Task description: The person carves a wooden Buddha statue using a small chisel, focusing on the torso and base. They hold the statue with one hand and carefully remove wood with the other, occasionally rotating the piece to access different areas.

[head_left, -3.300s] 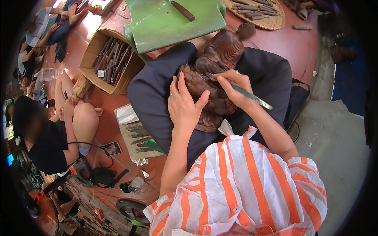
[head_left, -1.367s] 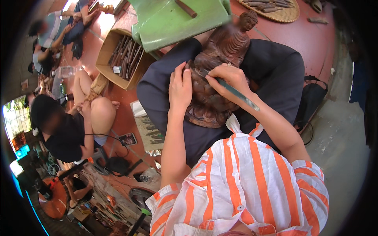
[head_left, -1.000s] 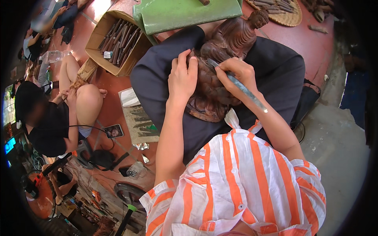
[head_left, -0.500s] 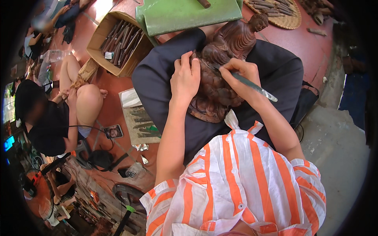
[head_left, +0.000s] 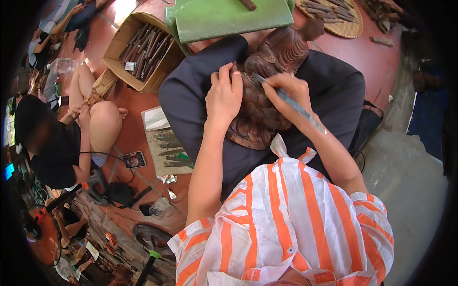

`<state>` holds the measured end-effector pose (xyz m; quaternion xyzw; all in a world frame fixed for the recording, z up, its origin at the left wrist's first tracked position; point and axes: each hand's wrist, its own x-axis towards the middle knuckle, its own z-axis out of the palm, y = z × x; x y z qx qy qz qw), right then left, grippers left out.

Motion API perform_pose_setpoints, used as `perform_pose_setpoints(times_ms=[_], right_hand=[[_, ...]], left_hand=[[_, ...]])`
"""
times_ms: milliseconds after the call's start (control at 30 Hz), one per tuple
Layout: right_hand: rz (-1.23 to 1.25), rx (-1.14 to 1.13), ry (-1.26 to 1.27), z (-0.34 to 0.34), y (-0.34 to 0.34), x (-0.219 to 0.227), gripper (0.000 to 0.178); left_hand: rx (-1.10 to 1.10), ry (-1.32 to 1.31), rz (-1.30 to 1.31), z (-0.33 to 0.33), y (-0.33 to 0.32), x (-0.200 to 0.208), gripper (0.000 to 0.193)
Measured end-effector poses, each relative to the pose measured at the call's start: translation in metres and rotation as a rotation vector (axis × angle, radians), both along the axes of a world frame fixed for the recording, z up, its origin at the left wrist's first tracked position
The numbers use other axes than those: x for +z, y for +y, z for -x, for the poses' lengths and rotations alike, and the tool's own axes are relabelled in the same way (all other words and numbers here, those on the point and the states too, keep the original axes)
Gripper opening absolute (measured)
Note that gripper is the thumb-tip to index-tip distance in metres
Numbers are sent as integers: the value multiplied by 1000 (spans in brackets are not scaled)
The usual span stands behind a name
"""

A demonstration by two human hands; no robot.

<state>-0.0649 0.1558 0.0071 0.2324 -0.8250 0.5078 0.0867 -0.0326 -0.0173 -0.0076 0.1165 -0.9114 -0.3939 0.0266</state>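
A dark brown carved wooden statue (head_left: 282, 51) of a seated figure lies across my lap, its head pointing away from me to the right and its lumpy carved base toward me. My left hand (head_left: 223, 97) is wrapped over the base's left side, its fingertips curled at the far edge. In my right hand (head_left: 293, 91) is a slim, flat, grey carving blade (head_left: 299, 108), pinched near its front end. The blade's tip meets the carving between the figure and the base, and its rear end lies along my right wrist.
Beyond my knees stands a green stool (head_left: 229, 21). Left of it, a cardboard box (head_left: 110, 53) holds many wooden-handled tools. Flat dark blades lie on a mat (head_left: 153, 138) near a phone (head_left: 134, 160). A person (head_left: 52, 138) sits at left. A woven tray (head_left: 350, 31) holds more tools.
My right hand has shifted slightly left, and the blade's rear end has swung toward me and left. My left hand keeps its hold on the statue.
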Motion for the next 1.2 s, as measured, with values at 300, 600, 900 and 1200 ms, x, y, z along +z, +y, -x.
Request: perform_pose_setpoints(times_ms=[300,600,900,1200], right_hand=[[2,-7,-94,-9,0,3,7],[-34,39,-1,-8,2,7,5],[-106,33,-58,-5,5,12,6],[-71,-6,-133,-6,10,9,9]], left_hand=[[3,-6,8,-3,-2,3,39],[1,1,2,-2,-1,3,39],[8,18,-14,-2,1,0,39],[8,22,0,2,3,1,39]])
